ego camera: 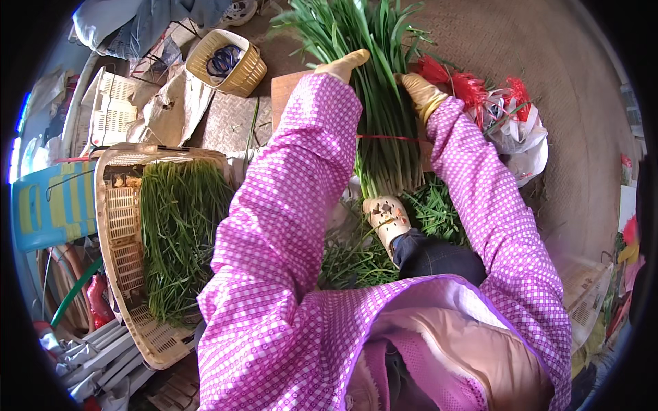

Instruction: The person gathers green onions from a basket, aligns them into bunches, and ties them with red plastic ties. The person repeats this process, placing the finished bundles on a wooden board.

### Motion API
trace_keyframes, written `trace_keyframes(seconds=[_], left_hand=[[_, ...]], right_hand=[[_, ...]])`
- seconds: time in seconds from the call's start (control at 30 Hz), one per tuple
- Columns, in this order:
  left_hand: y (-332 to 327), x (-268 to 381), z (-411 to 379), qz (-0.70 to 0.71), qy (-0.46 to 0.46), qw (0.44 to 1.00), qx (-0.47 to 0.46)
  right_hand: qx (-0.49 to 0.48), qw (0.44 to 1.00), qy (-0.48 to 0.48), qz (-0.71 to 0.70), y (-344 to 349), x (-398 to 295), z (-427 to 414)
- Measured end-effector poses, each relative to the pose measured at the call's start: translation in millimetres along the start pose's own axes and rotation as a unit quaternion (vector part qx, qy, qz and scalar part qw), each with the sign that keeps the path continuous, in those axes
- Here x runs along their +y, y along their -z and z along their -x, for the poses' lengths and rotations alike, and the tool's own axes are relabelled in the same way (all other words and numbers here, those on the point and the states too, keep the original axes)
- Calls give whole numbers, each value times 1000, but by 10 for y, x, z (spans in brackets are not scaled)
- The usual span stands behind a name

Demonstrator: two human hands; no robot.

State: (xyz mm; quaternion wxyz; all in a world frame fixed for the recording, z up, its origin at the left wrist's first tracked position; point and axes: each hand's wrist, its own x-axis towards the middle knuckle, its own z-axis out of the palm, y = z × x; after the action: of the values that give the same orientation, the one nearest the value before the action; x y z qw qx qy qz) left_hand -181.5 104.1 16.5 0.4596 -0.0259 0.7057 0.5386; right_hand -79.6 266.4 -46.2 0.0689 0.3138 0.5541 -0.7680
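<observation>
A large bundle of long green leaves, likely garlic chives (388,110), lies in front of me with its cut stem ends towards me. A red tie (396,137) crosses it below my hands. My left hand (343,66), in a yellowish glove, holds the bundle's left side, one digit lying over the leaves. On the opposite side my right hand (420,92), gloved alike, grips the edge; its fingertips are partly hidden by leaves. Part of a wooden board (285,92) shows beside and beneath the bundle. The stem ends reach a beige clog (388,218) on my foot.
To the left stands a plastic crate (121,226) with more green leaves (180,236). A small yellow basket (252,69) holds dark blue coils. Red strands (468,92) and a white plastic bag (524,138) lie right of the bundle. Loose greens (437,208) surround my foot.
</observation>
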Motion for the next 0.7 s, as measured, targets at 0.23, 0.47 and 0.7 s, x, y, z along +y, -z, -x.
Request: trace_keyframes(seconds=[0.23,0.47,0.7], left_hand=[[-70,-665,177,512,-84,853,62],[-401,-859,355,528,-212,810,138],[-624,-1680,700,164,-303,936,74]], right_hand=[[242,919,260,169,377,594,619],[192,766,143,597,-333,589,1493],[167,904,138,368,4,889,1357]])
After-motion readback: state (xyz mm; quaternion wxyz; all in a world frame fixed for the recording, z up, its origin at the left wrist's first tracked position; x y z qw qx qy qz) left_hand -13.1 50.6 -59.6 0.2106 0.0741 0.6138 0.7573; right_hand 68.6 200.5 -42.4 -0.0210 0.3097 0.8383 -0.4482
